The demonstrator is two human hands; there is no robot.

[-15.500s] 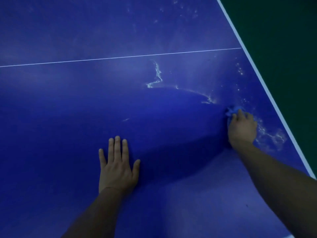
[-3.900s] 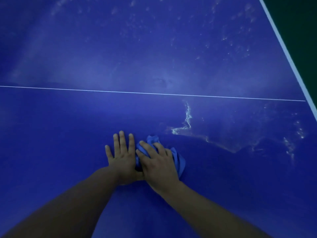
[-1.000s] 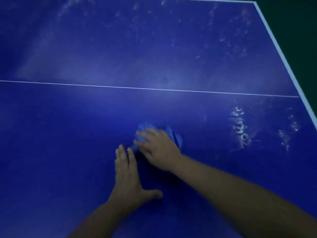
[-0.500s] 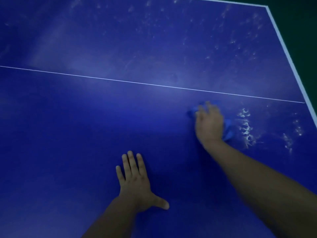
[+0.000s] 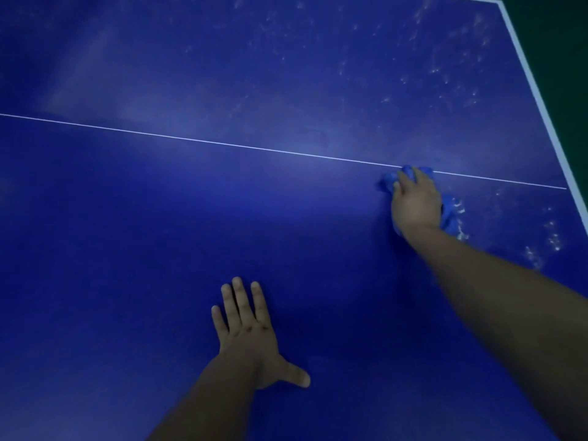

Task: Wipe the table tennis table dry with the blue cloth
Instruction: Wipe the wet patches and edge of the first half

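Smooth matte blue table tennis table (image 5: 159, 233), flat hard top, dim light. Thin white centre line (image 5: 222, 143) runs straight across it from left to right, sloping slightly down to the right. Wider white edge band (image 5: 534, 90) marks the right side and far corner, with dark green floor (image 5: 566, 43) beyond it. Blue cloth (image 5: 388, 181) is soft, crumpled into a lumpy bunch, and lies on the table at the right, its far end touching and just overlapping the centre line. Folds stick out past the fingertips and along the right side of the palm. Right hand (image 5: 415, 202) is palm-down on top of the cloth, arm stretched out, fingers (image 5: 403, 179) close together and bent down over the wad, gripping and pressing it onto the surface; thumb not clearly visible. Pale, foamy-looking wet streaks (image 5: 459, 214) sit just beside the cloth on its right, with more blotchy patches (image 5: 553, 237) nearer the edge band. Fine scattered droplets (image 5: 445, 74) speckle the far half past the line, denser toward the right corner. The near half left of the cloth looks even and unmarked. Left hand (image 5: 248, 338) lies flat on the bare table, well apart from the cloth, fingers straight and nearly together, thumb splayed wide to the right, holding nothing.
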